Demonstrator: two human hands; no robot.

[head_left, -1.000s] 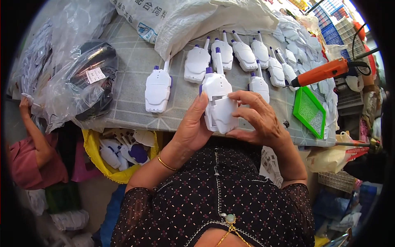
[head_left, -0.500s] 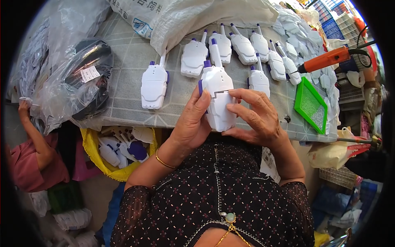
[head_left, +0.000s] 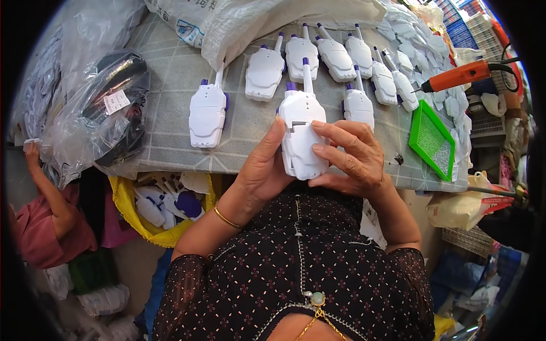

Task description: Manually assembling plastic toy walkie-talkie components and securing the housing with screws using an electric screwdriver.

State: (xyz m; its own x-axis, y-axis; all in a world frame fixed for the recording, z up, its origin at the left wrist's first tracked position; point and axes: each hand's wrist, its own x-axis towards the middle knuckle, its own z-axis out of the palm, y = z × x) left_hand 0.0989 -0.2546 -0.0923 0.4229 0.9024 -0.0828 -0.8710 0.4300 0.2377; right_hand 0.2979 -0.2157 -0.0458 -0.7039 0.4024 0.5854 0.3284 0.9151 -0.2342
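Note:
A white toy walkie-talkie [head_left: 301, 106] with a purple-tipped antenna and a purple knob stands upright between my hands, over the table's near edge. My left hand [head_left: 257, 167] is closed around its left side, thumb along the edge. On its lower half sits a white cover [head_left: 300, 149], slightly askew, with a dark gap along its upper edge. The fingertips of my right hand [head_left: 357, 156] press on this cover from the right, and the thumb is at the bottom end. Several similar walkie-talkies [head_left: 207, 116] lie on the table beyond my hands.
An orange electric screwdriver [head_left: 455, 78] points in from the right above a green tray [head_left: 420, 139] of small metal pieces. White plastic parts [head_left: 418, 42] are heaped behind. A yellow sack [head_left: 128, 210] of toy parts stands below the table. Another person's arm [head_left: 48, 187] shows at far left.
The cover has shifted and tilted on the walkie-talkie, and the gap at its upper left looks wider. Both hands keep their hold. The whole view has shifted slightly.

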